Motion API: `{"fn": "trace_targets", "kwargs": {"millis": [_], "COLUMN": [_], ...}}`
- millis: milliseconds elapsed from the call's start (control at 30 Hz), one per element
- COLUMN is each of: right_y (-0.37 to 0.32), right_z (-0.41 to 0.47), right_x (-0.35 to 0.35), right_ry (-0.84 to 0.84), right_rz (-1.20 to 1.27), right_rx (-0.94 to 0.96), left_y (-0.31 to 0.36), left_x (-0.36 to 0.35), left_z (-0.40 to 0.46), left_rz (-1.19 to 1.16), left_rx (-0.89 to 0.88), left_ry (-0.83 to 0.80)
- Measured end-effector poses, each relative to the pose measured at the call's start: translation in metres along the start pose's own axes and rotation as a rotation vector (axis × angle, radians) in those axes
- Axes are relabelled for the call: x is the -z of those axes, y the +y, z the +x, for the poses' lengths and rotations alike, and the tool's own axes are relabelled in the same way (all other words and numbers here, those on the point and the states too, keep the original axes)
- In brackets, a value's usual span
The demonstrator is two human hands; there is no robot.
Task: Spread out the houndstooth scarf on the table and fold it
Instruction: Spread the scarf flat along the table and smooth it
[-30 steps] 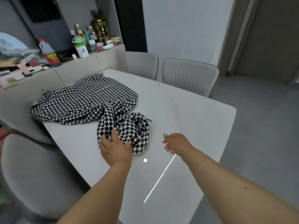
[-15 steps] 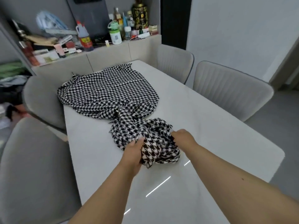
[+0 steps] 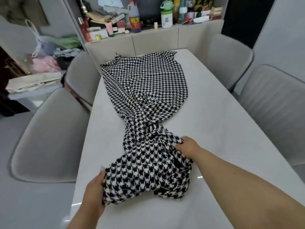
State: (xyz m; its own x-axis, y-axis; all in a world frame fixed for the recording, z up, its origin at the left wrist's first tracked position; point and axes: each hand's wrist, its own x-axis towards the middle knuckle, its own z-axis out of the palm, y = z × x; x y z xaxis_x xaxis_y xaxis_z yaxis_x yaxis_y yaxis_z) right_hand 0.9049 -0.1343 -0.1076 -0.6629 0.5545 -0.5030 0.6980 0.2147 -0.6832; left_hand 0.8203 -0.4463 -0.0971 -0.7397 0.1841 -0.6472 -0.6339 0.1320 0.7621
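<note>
The black-and-white houndstooth scarf [image 3: 145, 90] lies lengthwise on the white table [image 3: 214, 129]. Its far half is spread flat, with a fringed end at the table's far edge. The middle is twisted narrow and the near end is bunched in a heap. My left hand [image 3: 94, 190] grips the left edge of that heap near the table's left side. My right hand [image 3: 187, 147] pinches the cloth at the heap's right side, fingers partly buried in the folds.
Grey upholstered chairs stand on both sides: two at the left [image 3: 49, 138] and two at the right [image 3: 274, 109]. A low cabinet [image 3: 156, 38] beyond the table's far end carries bottles and clutter. Bags and clothes are piled at the far left [image 3: 44, 63].
My right hand reached over and took hold of the bunched end; my left hand shifted to its left edge. The heap is wider and nearer to me. The camera view turned left.
</note>
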Motion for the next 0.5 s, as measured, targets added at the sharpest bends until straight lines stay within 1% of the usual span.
{"fn": "trace_targets", "kwargs": {"millis": [33, 67, 100, 167, 200, 233, 267, 333, 367, 400, 433, 500], "right_y": [0.001, 0.001, 0.002, 0.002, 0.000, -0.004, -0.009, -0.022, -0.028, -0.035, -0.040, -0.049], "right_z": [-0.003, -0.007, -0.011, -0.019, -0.020, -0.017, -0.011, 0.008, 0.017, 0.024, 0.028, 0.034], "right_x": [0.003, 0.009, 0.017, 0.034, 0.041, 0.044, 0.046, 0.042, 0.035, 0.025, 0.013, -0.014], "right_ry": [0.015, 0.020, -0.009, -0.166, -0.232, -0.235, -0.178, 0.011, 0.064, 0.073, 0.048, -0.063], "right_rz": [0.026, 0.074, 0.118, 0.171, 0.176, 0.175, 0.164, 0.051, 0.008, -0.005, -0.004, -0.005], "right_rx": [0.036, 0.054, 0.067, 0.036, 0.019, 0.028, 0.055, 0.115, 0.136, 0.146, 0.151, 0.124], "left_y": [-0.001, -0.002, -0.001, 0.009, 0.017, 0.027, 0.036, 0.046, 0.047, 0.045, 0.042, 0.031], "left_x": [0.006, 0.014, 0.021, 0.026, 0.021, 0.013, 0.003, -0.026, -0.043, -0.059, -0.076, -0.098], "left_z": [0.000, 0.003, 0.006, 0.007, 0.007, 0.006, 0.008, 0.015, 0.021, 0.030, 0.037, 0.057], "left_rz": [0.022, 0.093, 0.243, 0.609, 0.776, 0.886, 0.961, 1.039, 1.014, 0.983, 0.960, 1.009], "left_rx": [-0.002, -0.009, -0.015, -0.022, -0.033, -0.071, -0.152, -0.362, -0.428, -0.473, -0.468, -0.408], "left_ry": [0.074, 0.159, 0.250, 0.396, 0.438, 0.443, 0.422, 0.379, 0.352, 0.320, 0.287, 0.251]}}
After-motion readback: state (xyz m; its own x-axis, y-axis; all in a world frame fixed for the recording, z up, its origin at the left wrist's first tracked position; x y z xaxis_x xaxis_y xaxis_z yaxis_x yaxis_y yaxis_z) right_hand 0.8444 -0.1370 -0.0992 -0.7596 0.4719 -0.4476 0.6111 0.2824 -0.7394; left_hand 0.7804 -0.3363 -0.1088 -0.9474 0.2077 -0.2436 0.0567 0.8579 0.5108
